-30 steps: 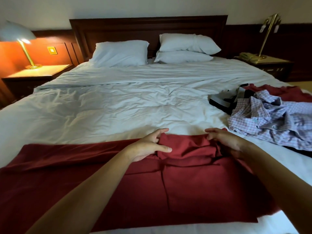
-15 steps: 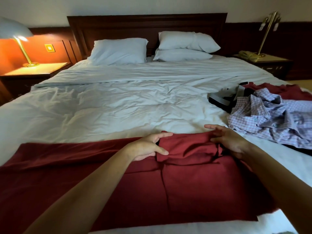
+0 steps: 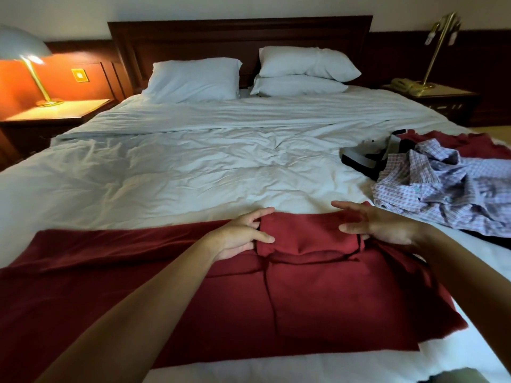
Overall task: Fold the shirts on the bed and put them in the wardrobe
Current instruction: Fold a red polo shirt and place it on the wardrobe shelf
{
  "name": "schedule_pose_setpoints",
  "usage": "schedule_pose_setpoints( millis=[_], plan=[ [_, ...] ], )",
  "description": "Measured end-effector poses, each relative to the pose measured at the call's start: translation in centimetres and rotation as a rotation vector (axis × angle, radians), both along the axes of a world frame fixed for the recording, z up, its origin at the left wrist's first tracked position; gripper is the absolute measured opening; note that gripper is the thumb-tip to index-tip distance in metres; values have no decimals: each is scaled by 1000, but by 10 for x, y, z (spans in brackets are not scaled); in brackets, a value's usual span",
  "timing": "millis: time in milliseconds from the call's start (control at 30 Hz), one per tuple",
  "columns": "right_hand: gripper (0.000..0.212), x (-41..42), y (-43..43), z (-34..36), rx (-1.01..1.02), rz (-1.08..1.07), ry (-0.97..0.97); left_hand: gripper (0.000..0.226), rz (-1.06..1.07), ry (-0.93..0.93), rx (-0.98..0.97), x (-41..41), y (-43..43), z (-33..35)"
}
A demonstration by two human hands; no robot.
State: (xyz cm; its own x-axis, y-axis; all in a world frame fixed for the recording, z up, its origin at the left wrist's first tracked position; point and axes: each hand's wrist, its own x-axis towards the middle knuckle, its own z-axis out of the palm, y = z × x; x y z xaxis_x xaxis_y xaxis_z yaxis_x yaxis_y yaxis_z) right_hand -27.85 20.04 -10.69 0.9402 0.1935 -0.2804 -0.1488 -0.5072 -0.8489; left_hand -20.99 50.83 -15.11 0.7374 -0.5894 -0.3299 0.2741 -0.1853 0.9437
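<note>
While red shirt (image 3: 307, 239) lies folded on red runner (image 3: 110, 272) at foot of bed (image 3: 193, 167), grip now released: left hand (image 3: 237, 236) flat at its edge, fingers loosened; right hand (image 3: 387, 228) lifted, fingers spread. Fold judged finished; checked shirt (image 3: 442, 189) left crumpled at right.

A lit lamp (image 3: 26, 62) glows orange on the nightstand (image 3: 59, 111) beside the dark wooden headboard (image 3: 237, 37).
</note>
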Motion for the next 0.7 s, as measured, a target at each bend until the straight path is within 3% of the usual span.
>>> schedule_pose_setpoints(
  millis=[100, 200, 333, 467, 600, 700],
  plan=[
    [87, -9, -6, 1, -113, 113, -28, 82, -55, -15, 28, 3, 4, -4],
    [102, -14, -11, 4, -88, 170, -37, 77, -113, -37, 68, 3, 8, -4],
    [92, -20, -7, 4, -94, 76, -84, 77, -21, -45, 53, 1, 11, -6],
    [89, -28, 6, -3, -272, 2, -285, 76, 106, -41, 1, -1, 11, -5],
    [84, -18, -2, -8, -90, -179, -418, 80, 100, -65, 24, -6, 10, 0],
    [80, -18, -11, -5, 35, -223, -288, 84, 65, -91, 23, -10, 11, 5]
  ],
)
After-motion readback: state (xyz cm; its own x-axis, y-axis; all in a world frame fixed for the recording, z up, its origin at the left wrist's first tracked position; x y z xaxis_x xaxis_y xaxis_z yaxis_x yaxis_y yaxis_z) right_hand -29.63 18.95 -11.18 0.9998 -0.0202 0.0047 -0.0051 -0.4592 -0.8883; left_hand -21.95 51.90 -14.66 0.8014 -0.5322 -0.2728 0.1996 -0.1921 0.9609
